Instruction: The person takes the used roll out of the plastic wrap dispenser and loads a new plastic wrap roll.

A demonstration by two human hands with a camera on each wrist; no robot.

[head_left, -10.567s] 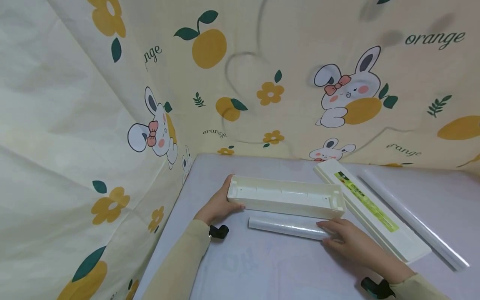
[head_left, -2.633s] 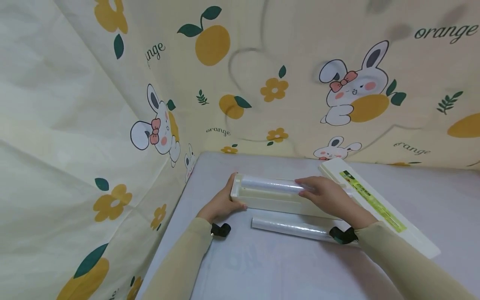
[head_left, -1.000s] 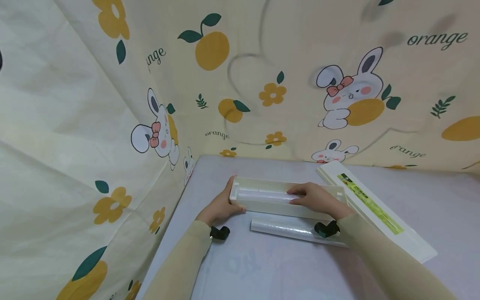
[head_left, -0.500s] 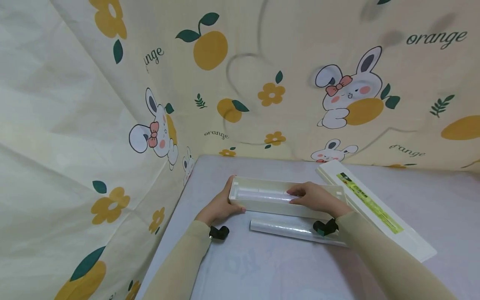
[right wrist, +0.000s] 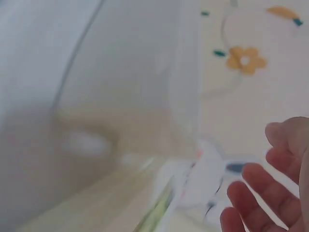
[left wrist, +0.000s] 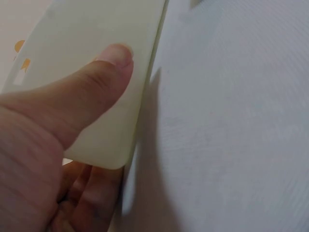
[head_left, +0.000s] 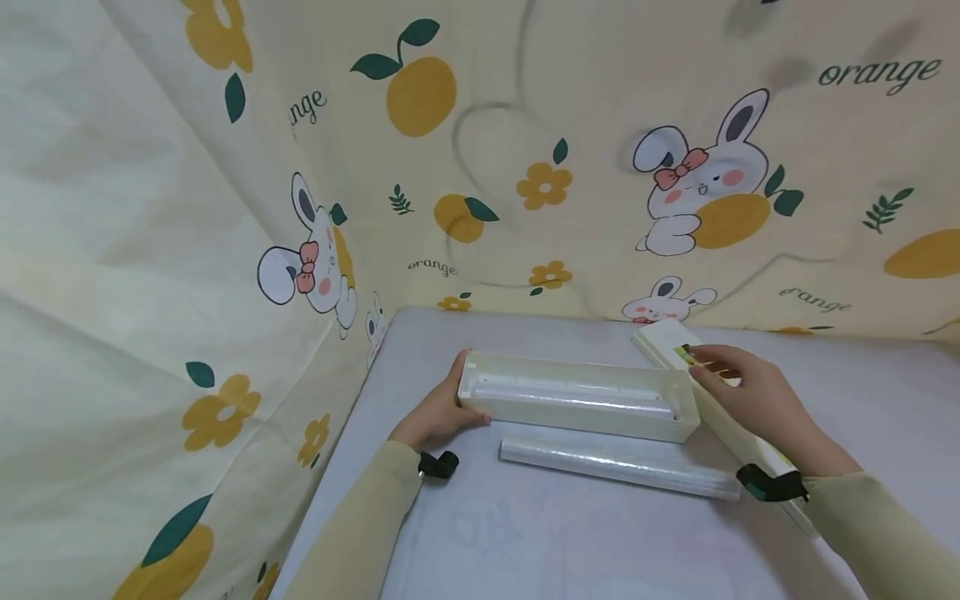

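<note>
My left hand (head_left: 433, 414) grips the left end of a long cream-white cling film box (head_left: 573, 423). In the left wrist view, the thumb (left wrist: 96, 84) presses on the box's outer wall (left wrist: 91, 38) and the other fingers go under its edge. Inside the box lies a clear cling film roll (head_left: 570, 398). Another cling film roll (head_left: 618, 468) lies on the table in front of the box. My right hand (head_left: 757, 404) is over the white lid (head_left: 663, 335) with a green label. Its fingers (right wrist: 277, 195) are loosely bent and hold nothing in the right wrist view.
The pale table (head_left: 480, 533) carries all these things. A patterned cloth (head_left: 480, 167) with rabbits and oranges rises behind it, and another side of it stands at the left. The lid lies slantwise against the box's right end.
The second roll, earlier right of the lid, was carried to the box and lowered in. My right hand has since let go and moved right, over the lid. My left hand stays put.
</note>
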